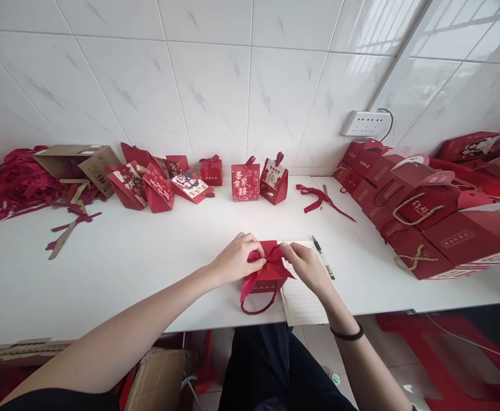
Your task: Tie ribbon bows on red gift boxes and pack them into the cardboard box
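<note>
In front of me on the white table stands a small red gift box [267, 285] with a cord handle [258, 311] hanging over its near side. A red ribbon bow [273, 260] sits on top of the box. My left hand [242, 258] pinches the bow's left side between thumb and fingers. On its right side, my right hand [305, 264] grips a loop of the same ribbon. Beneath and beside the box lies a lined notebook [303, 299], with a black pen [323, 258] along its right edge.
Several red gift boxes [245, 182] line the wall. More are stacked at the right [455, 234], below a power strip [367, 123]. Loose ribbons [23, 180] heap beside a cardboard box [83, 165] at the left. Ribbon scraps [323, 200] lie beyond my right hand.
</note>
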Demonstrator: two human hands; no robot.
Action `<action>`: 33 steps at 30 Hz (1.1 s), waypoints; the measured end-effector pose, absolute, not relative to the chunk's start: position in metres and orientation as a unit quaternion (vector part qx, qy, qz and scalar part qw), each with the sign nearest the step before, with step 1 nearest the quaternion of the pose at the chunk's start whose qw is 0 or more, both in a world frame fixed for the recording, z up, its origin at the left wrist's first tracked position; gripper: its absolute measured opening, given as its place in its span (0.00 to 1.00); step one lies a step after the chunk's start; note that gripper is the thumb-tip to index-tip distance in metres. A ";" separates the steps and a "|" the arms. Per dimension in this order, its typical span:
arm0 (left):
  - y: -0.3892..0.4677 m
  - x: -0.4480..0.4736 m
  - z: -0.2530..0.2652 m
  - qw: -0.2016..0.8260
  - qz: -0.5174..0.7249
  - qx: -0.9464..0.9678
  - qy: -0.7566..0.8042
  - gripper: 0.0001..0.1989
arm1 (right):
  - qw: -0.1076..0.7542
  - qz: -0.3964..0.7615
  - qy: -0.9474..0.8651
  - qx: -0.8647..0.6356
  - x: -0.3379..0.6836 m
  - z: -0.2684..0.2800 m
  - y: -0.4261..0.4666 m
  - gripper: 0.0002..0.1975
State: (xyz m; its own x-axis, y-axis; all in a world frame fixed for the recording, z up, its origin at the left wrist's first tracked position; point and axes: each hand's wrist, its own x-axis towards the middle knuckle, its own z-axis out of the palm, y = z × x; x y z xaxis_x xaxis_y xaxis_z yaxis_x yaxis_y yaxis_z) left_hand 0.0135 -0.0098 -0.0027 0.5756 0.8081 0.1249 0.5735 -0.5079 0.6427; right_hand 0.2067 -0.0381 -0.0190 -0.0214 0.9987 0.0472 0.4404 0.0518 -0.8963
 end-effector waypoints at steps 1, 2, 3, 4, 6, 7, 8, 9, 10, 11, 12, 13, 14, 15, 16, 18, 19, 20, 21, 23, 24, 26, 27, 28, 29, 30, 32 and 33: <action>-0.010 0.014 -0.003 0.280 0.211 0.842 0.410 0.04 | 0.389 0.394 -0.602 -0.575 0.206 -0.020 -0.034 0.24; -0.010 0.014 -0.003 0.280 0.213 0.842 0.409 0.04 | 0.398 0.425 -0.588 -0.562 0.205 -0.021 -0.032 0.23; -0.010 0.014 -0.003 0.280 0.213 0.842 0.409 0.04 | 0.411 0.458 -0.571 -0.543 0.204 -0.021 -0.031 0.22; -0.010 0.015 -0.004 0.279 0.213 0.843 0.408 0.04 | 0.428 0.492 -0.553 -0.518 0.202 -0.022 -0.031 0.21; -0.010 0.014 -0.004 0.278 0.213 0.844 0.407 0.04 | 0.456 0.559 -0.512 -0.466 0.201 -0.021 -0.032 0.19; -0.010 0.014 -0.004 0.277 0.212 0.844 0.408 0.04 | 0.465 0.587 -0.493 -0.443 0.200 -0.021 -0.033 0.18; -0.010 0.014 -0.004 0.276 0.212 0.844 0.408 0.04 | 0.471 0.606 -0.478 -0.426 0.200 -0.020 -0.034 0.17; -0.009 0.013 -0.004 0.275 0.211 0.845 0.408 0.04 | 0.476 0.615 -0.469 -0.418 0.200 -0.019 -0.034 0.17; -0.009 0.013 -0.004 0.273 0.211 0.845 0.408 0.04 | 0.479 0.617 -0.466 -0.416 0.200 -0.018 -0.034 0.17; -0.009 0.013 -0.004 0.272 0.209 0.847 0.407 0.04 | 0.479 0.616 -0.466 -0.417 0.200 -0.016 -0.034 0.17; -0.009 0.013 -0.004 0.270 0.208 0.848 0.406 0.04 | 0.477 0.615 -0.468 -0.417 0.200 -0.015 -0.034 0.18; -0.010 0.013 -0.004 0.269 0.207 0.849 0.405 0.04 | 0.475 0.616 -0.471 -0.417 0.200 -0.013 -0.034 0.19; -0.010 0.013 -0.004 0.268 0.206 0.849 0.405 0.04 | 0.471 0.616 -0.475 -0.416 0.200 -0.012 -0.034 0.21; -0.010 0.014 -0.004 0.268 0.206 0.849 0.406 0.04 | 0.469 0.615 -0.479 -0.415 0.201 -0.010 -0.034 0.22; -0.010 0.014 -0.003 0.268 0.206 0.849 0.406 0.04 | 0.467 0.609 -0.486 -0.418 0.201 -0.009 -0.034 0.23; -0.010 0.014 -0.003 0.270 0.206 0.848 0.407 0.04 | 0.467 0.589 -0.497 -0.433 0.202 -0.007 -0.035 0.23; -0.010 0.014 -0.003 0.272 0.206 0.847 0.407 0.04 | 0.466 0.579 -0.502 -0.442 0.203 -0.006 -0.035 0.22; -0.010 0.015 -0.002 0.273 0.205 0.847 0.407 0.04 | 0.465 0.570 -0.505 -0.451 0.204 -0.005 -0.035 0.21; -0.010 0.015 -0.002 0.273 0.205 0.847 0.407 0.04 | 0.465 0.563 -0.507 -0.457 0.205 -0.005 -0.036 0.21; -0.010 0.015 -0.003 0.272 0.205 0.848 0.407 0.04 | 0.465 0.558 -0.509 -0.462 0.205 -0.004 -0.035 0.21; -0.010 0.014 -0.003 0.271 0.205 0.848 0.407 0.03 | 0.465 0.559 -0.510 -0.459 0.205 -0.004 -0.035 0.21; -0.010 0.014 -0.003 0.269 0.205 0.849 0.407 0.03 | 0.468 0.568 -0.508 -0.447 0.205 -0.004 -0.034 0.20; -0.010 0.014 -0.004 0.267 0.204 0.849 0.408 0.03 | 0.469 0.573 -0.507 -0.440 0.204 -0.005 -0.033 0.20; -0.010 0.014 -0.004 0.266 0.203 0.849 0.408 0.03 | 0.470 0.578 -0.507 -0.434 0.204 -0.005 -0.032 0.19; -0.010 0.014 -0.004 0.265 0.202 0.849 0.409 0.03 | 0.470 0.581 -0.508 -0.428 0.204 -0.006 -0.031 0.19; -0.010 0.014 -0.004 0.264 0.201 0.850 0.409 0.03 | 0.469 0.583 -0.510 -0.424 0.204 -0.007 -0.031 0.18; -0.009 0.014 -0.004 0.263 0.200 0.850 0.410 0.03 | 0.467 0.587 -0.514 -0.416 0.204 -0.009 -0.030 0.17; -0.009 0.014 -0.004 0.263 0.200 0.850 0.411 0.03 | 0.466 0.588 -0.516 -0.414 0.204 -0.009 -0.030 0.16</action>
